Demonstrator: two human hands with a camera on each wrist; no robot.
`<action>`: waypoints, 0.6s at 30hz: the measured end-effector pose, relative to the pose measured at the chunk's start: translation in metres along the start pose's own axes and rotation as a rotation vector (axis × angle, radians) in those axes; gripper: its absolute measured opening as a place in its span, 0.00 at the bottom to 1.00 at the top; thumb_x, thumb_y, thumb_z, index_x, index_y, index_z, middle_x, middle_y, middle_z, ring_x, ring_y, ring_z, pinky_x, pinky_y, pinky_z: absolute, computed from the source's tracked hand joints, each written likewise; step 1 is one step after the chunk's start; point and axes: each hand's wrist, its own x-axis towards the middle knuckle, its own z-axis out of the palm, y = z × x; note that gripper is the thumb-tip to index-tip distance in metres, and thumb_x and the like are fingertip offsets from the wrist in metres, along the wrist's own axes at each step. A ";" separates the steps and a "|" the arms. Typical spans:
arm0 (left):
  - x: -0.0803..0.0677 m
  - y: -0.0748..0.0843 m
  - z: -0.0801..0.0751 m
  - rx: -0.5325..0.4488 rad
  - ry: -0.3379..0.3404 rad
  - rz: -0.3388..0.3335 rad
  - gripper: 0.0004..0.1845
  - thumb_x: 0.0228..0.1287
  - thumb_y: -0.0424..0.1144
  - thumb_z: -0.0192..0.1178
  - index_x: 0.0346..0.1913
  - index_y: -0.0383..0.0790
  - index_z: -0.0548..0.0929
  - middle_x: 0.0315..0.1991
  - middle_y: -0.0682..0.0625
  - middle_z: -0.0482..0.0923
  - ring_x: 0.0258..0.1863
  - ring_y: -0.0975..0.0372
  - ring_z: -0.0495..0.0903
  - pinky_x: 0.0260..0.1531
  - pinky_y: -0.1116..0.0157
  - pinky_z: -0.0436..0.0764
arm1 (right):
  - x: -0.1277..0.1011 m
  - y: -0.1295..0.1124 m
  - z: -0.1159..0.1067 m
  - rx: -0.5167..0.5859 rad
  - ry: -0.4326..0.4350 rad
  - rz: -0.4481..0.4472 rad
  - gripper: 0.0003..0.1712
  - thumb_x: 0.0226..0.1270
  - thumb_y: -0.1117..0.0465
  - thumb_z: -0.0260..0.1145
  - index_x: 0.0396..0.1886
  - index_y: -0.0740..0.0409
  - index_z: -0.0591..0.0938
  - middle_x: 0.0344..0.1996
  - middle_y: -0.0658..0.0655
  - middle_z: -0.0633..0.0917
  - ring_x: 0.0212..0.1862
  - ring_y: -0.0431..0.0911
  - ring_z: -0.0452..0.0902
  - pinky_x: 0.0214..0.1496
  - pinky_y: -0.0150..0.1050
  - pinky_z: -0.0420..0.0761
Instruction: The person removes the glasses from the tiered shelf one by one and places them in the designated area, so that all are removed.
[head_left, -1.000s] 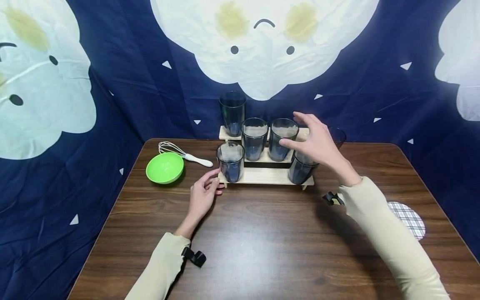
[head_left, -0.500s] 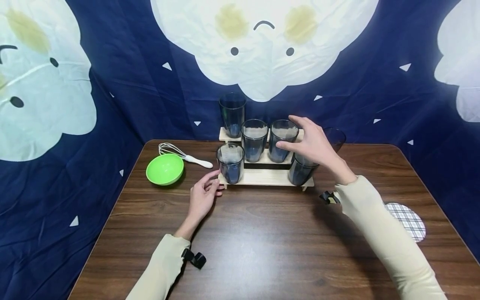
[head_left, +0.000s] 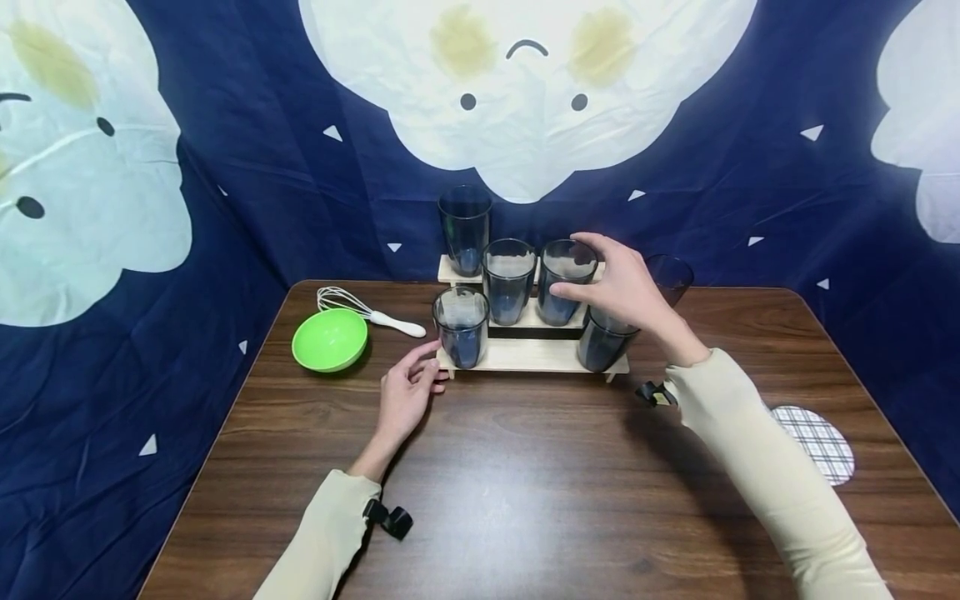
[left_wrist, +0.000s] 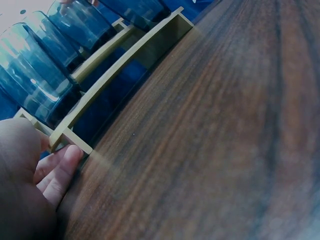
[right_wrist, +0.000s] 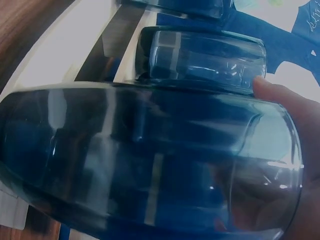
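Note:
A three-tier wooden rack point(head_left: 532, 354) holds several dark, see-through drinking glasses. My left hand point(head_left: 405, 396) holds the left end of its lowest tier; fingers point(left_wrist: 60, 172) bend around the end leg in the left wrist view. On the middle tier, my right hand point(head_left: 630, 287) has its thumb in front of the right glass point(head_left: 558, 292) and fingers at the back of its rim. A front-tier glass point(head_left: 602, 346) is below that hand and fills much of the right wrist view. Another glass point(head_left: 510, 287) stands to the left on the middle tier.
A green bowl point(head_left: 330, 340) and a white-handled whisk point(head_left: 397, 322) lie left of the rack. More glasses stand at the top left point(head_left: 465, 229) and behind the right hand point(head_left: 672, 275). A checked round mat point(head_left: 817, 446) is at the right. Blue cloth hangs behind the table.
My right hand has moved slightly left and down, bringing thumb and fingers in around the middle-tier glass. The left hand has stayed at the rack's end.

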 end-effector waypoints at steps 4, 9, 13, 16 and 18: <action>-0.001 -0.002 -0.001 0.000 -0.001 -0.003 0.18 0.83 0.25 0.59 0.70 0.32 0.85 0.50 0.28 0.90 0.45 0.40 0.94 0.37 0.68 0.96 | 0.000 -0.002 0.001 0.022 0.017 0.022 0.50 0.63 0.48 0.87 0.80 0.59 0.77 0.75 0.63 0.81 0.71 0.60 0.77 0.73 0.63 0.80; -0.002 -0.002 0.000 -0.005 -0.002 0.003 0.18 0.84 0.25 0.59 0.70 0.31 0.85 0.50 0.28 0.90 0.45 0.41 0.94 0.37 0.68 0.96 | -0.001 -0.002 0.002 0.020 0.041 0.026 0.49 0.62 0.48 0.88 0.79 0.58 0.79 0.70 0.63 0.84 0.45 0.55 0.78 0.63 0.57 0.83; -0.002 -0.001 0.000 -0.006 -0.004 0.003 0.18 0.84 0.26 0.59 0.70 0.31 0.85 0.51 0.27 0.90 0.45 0.42 0.94 0.37 0.69 0.96 | -0.001 -0.002 0.002 0.014 0.052 0.026 0.49 0.61 0.47 0.88 0.79 0.57 0.80 0.68 0.62 0.86 0.35 0.54 0.71 0.56 0.53 0.82; -0.001 -0.001 0.000 -0.004 -0.003 0.003 0.18 0.83 0.25 0.59 0.70 0.32 0.85 0.50 0.28 0.90 0.45 0.41 0.94 0.37 0.68 0.96 | -0.001 -0.002 0.002 0.010 0.056 0.029 0.48 0.61 0.47 0.88 0.78 0.57 0.80 0.68 0.62 0.86 0.41 0.55 0.76 0.57 0.54 0.82; 0.000 -0.001 0.000 -0.005 -0.002 0.004 0.18 0.83 0.25 0.60 0.70 0.32 0.85 0.50 0.28 0.90 0.44 0.42 0.94 0.37 0.68 0.96 | -0.001 -0.002 0.001 0.008 0.060 0.033 0.48 0.61 0.47 0.88 0.78 0.57 0.80 0.69 0.62 0.86 0.43 0.56 0.77 0.58 0.54 0.82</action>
